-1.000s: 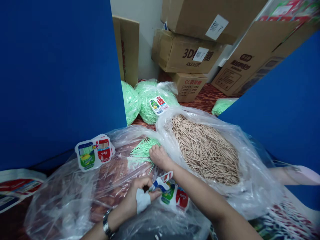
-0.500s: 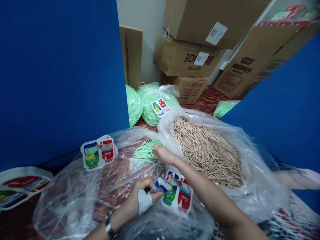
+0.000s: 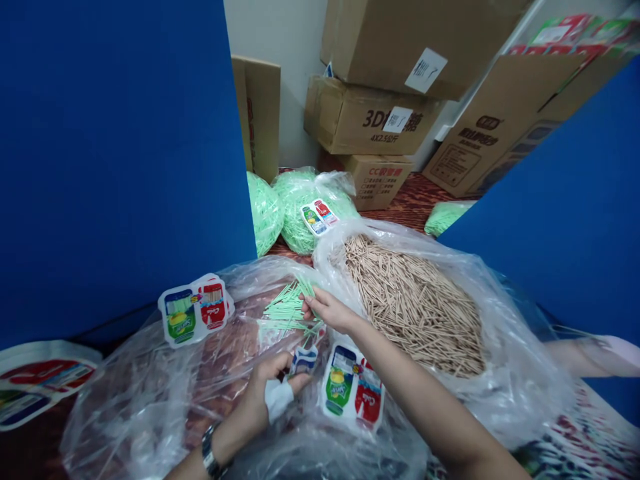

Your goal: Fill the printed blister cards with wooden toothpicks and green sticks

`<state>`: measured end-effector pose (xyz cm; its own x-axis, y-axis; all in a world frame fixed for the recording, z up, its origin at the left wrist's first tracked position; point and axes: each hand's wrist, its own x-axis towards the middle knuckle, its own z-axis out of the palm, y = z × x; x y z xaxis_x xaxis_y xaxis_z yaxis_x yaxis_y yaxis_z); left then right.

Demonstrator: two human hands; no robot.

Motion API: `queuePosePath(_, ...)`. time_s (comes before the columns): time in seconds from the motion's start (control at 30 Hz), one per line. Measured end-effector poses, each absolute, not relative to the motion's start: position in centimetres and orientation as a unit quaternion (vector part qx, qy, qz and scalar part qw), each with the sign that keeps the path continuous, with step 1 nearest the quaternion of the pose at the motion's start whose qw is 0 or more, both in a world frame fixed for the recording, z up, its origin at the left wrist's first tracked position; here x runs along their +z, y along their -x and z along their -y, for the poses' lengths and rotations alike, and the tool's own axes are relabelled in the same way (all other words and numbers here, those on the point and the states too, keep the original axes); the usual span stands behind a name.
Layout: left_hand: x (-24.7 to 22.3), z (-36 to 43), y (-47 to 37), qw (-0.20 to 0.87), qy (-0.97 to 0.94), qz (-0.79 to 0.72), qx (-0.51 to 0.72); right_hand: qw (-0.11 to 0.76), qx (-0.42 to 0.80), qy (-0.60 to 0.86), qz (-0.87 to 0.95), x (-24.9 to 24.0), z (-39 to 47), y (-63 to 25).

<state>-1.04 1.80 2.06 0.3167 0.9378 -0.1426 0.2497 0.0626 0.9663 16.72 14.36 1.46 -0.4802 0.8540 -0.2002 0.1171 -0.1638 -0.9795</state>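
Note:
My right hand (image 3: pixel 327 310) is closed in a pinch on several thin green sticks (image 3: pixel 306 288), just over the right side of a loose pile of green sticks (image 3: pixel 283 308) lying on clear plastic. Below it, my left hand (image 3: pixel 265 393) grips a small blue-and-white packet (image 3: pixel 304 361) between thumb and fingers, its end turned up toward the sticks. A white wrap (image 3: pixel 279 399) covers part of that hand by the thumb. Right of the packet lies a flat Sprite-and-Cola printed pack (image 3: pixel 340 383), partly behind my right forearm.
A large clear bag of brown sticks (image 3: pixel 415 300) stands open at the right. More printed packs (image 3: pixel 193 310) lie left. Green-filled bags (image 3: pixel 295 230) sit behind, before stacked cardboard boxes (image 3: pixel 375 120). Blue panels (image 3: pixel 120 133) flank both sides. Another person's arm (image 3: pixel 580 357) shows at right.
My left hand has moved slightly left and tipped the packet upright, away from the printed pack. My right hand has lifted a little, with green sticks now showing between its fingertips.

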Motion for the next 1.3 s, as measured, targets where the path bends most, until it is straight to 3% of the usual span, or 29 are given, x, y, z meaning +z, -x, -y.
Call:
queuePosePath(0.17,1.9,-1.9,1.2,0.514,-0.624,-0.491,0.325,0.263,0.51,0.462,0.677,1.4,-14.5,-16.7)
queuePosePath(0.43,1.8,-2.2,1.8,0.461,-0.645,-0.505,0.341,0.301,0.515,0.457,0.66,2.0,-14.7,-16.6)
queuePosePath(0.7,3.3,-3.8,2.1,0.293,-0.731,-0.497,0.365,0.525,0.546,0.381,0.53,7.1,-13.2,-16.1)
queuePosePath(0.83,3.9,-4.7,1.8,0.245,-0.736,-0.508,0.375,0.573,0.525,0.354,0.521,9.4,-10.8,-14.8)
queuePosePath(1.07,4.2,-5.2,1.4,0.247,-0.733,-0.506,0.381,0.565,0.44,0.362,0.598,9.7,-8.8,-13.4)
queuePosePath(1.3,3.9,-5.5,1.5,0.233,-0.729,-0.497,0.409,0.467,0.323,0.428,0.703,8.8,-7.8,-12.9)
